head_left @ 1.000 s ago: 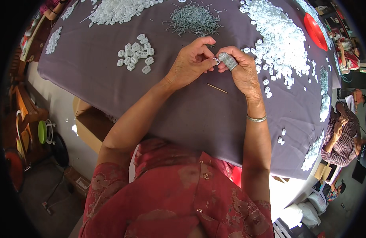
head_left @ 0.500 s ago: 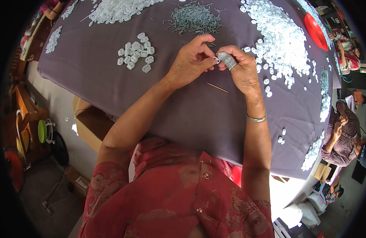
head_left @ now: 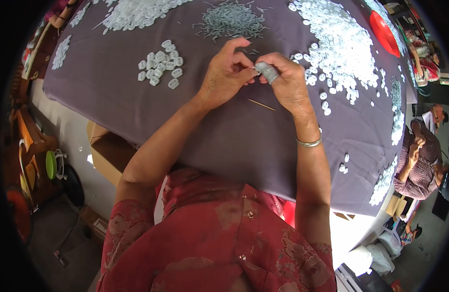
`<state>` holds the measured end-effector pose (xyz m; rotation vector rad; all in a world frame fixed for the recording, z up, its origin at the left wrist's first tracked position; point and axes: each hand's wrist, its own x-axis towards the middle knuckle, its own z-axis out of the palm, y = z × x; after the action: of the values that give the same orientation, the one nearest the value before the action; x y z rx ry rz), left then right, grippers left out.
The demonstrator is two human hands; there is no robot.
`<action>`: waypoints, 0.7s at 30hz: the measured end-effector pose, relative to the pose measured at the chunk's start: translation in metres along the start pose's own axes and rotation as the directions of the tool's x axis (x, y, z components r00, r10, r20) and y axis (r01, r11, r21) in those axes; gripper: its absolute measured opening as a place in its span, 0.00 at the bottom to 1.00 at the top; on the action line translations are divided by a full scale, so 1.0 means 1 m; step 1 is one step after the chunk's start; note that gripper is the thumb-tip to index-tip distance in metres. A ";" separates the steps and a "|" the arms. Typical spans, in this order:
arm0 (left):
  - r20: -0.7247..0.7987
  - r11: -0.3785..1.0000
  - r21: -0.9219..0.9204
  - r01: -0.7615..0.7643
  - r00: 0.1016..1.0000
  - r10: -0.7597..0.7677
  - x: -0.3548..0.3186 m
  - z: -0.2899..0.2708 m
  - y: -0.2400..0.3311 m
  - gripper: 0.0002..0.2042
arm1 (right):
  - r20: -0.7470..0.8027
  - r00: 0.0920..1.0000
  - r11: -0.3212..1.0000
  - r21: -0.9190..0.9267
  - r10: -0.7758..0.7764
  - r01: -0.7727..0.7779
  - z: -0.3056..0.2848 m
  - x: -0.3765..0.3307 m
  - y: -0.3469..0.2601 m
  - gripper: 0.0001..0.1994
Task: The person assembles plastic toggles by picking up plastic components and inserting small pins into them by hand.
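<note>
My left hand (head_left: pixel 226 75) pinches a small white plastic piece (head_left: pixel 256 71) between thumb and finger, its index finger raised. Close against it, my right hand (head_left: pixel 288 85) is also closed, thumb to index finger; what its tips hold is hidden. A grey, glittery wrap (head_left: pixel 268 72) covers my right thumb. Just below the hands lies a thin wooden stick (head_left: pixel 262 104), like a toothpick. Left of my left hand is a small cluster of white oval pieces with two holes (head_left: pixel 160 63). A heap of short grey pins (head_left: pixel 232 20) lies beyond my hands.
A big spread of white pieces (head_left: pixel 339 51) covers the right of the dark tablecloth (head_left: pixel 224 141), with a red bowl (head_left: pixel 384 34) beyond. Another white heap (head_left: pixel 142 12) lies far left. A cardboard box (head_left: pixel 107 151) stands below the left edge. Another person (head_left: pixel 416 163) sits at right.
Both hands shift slightly left in the picture, as does the whole table scene. They stay together at the white piece, which is now more hidden between the fingertips.
</note>
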<state>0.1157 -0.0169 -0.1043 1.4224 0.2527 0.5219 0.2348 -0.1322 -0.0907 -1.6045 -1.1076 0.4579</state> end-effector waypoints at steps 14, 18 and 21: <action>0.013 0.999 0.033 0.042 0.999 -0.043 0.001 -0.002 0.003 0.22 | -0.059 0.998 0.991 -0.131 0.026 -0.033 -0.011 0.000 -0.020 0.11; -0.008 0.995 0.077 0.066 0.998 -0.066 0.001 -0.001 0.003 0.16 | -0.150 0.973 0.974 0.171 0.178 -0.152 -0.054 -0.006 -0.030 0.11; -0.012 0.996 0.072 0.059 0.998 -0.058 0.001 -0.001 0.002 0.11 | -0.171 0.981 0.972 0.231 0.092 -0.051 -0.101 -0.020 -0.031 0.09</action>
<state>0.1161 -0.0154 -0.1025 1.4788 0.3232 0.4759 0.2894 -0.2048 -0.0329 -1.4571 -0.8315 0.4586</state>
